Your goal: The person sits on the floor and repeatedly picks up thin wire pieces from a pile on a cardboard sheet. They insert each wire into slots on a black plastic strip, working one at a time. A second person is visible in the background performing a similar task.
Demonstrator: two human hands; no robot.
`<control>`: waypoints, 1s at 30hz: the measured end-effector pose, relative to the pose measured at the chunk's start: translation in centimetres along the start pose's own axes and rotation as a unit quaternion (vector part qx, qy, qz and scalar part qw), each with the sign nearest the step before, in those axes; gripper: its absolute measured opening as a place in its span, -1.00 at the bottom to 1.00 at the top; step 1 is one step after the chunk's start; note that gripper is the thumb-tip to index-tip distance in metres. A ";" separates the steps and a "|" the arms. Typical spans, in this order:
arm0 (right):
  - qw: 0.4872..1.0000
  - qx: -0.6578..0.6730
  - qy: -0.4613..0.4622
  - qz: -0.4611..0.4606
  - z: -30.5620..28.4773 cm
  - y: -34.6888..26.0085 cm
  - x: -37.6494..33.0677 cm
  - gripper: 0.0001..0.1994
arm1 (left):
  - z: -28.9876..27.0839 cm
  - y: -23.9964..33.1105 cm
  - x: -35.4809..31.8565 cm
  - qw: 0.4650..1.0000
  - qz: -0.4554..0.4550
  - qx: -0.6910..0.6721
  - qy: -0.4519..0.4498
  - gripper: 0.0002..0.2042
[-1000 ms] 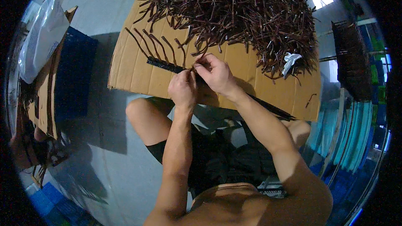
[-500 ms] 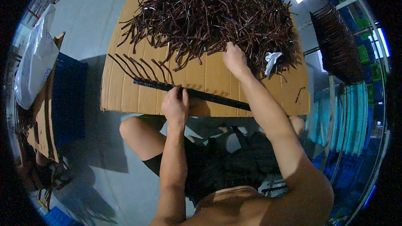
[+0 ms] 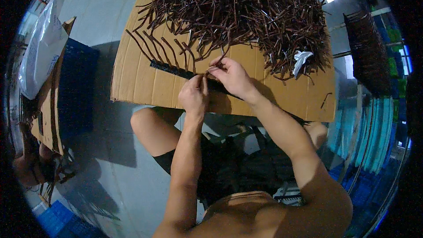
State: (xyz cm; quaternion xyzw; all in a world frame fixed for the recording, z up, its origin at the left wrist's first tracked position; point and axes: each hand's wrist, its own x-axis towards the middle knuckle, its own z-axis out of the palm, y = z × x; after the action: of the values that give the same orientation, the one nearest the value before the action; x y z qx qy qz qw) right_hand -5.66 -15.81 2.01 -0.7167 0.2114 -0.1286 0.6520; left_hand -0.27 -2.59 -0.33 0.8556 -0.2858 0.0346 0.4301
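A long black bar lies slantwise on the cardboard, its right part passing under my right forearm. Several thin brown stick-like pieces stand up in a row from the bar's left end. My left hand is closed on the bar just right of that row, thumb and fingers pinched at its edge. Close beside it, my right hand pinches a brown stick over the bar. The fingertips hide where the stick's lower end is. Beyond both hands spreads a big heap of loose brown sticks.
A crumpled white scrap lies at the heap's right edge, and a lone stick nearer me. At left, a white plastic bag is beside a blue crate stack. A rack with turquoise trays stands at right; another person sits far left.
My right hand has come back from the heap to the bar beside my left hand, now with a stick in its fingers. The whole view has shifted slightly.
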 end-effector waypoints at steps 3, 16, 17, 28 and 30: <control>0.998 -0.066 0.008 -0.002 0.5 0.0 -0.5 -0.84 | 0.0 0.3 0.1 1.000 0.010 0.004 0.005 -0.85; 0.975 -0.197 -0.098 -0.006 -0.8 -2.6 1.5 -0.70 | 0.5 -1.1 -0.2 0.996 -0.052 -0.052 0.040 -0.83; 0.988 -0.122 -0.092 0.029 -2.2 -2.1 2.5 -0.68 | 0.3 -1.5 -0.2 0.996 -0.082 -0.038 0.024 -0.82; 0.899 -0.429 0.074 0.047 -5.7 1.1 6.7 -0.79 | -0.2 0.0 -0.5 0.998 -0.046 -0.034 0.020 -0.79; 0.890 -0.446 0.058 0.074 -5.5 0.1 5.9 -0.80 | -0.7 0.2 -0.3 0.998 -0.051 -0.046 0.007 -0.79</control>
State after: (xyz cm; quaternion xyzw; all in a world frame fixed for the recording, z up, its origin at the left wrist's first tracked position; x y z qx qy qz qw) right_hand -3.01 -23.40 1.99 -0.9057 0.3361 -0.0133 0.2578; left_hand -0.45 -1.99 0.17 0.8484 -0.2399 0.0050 0.4719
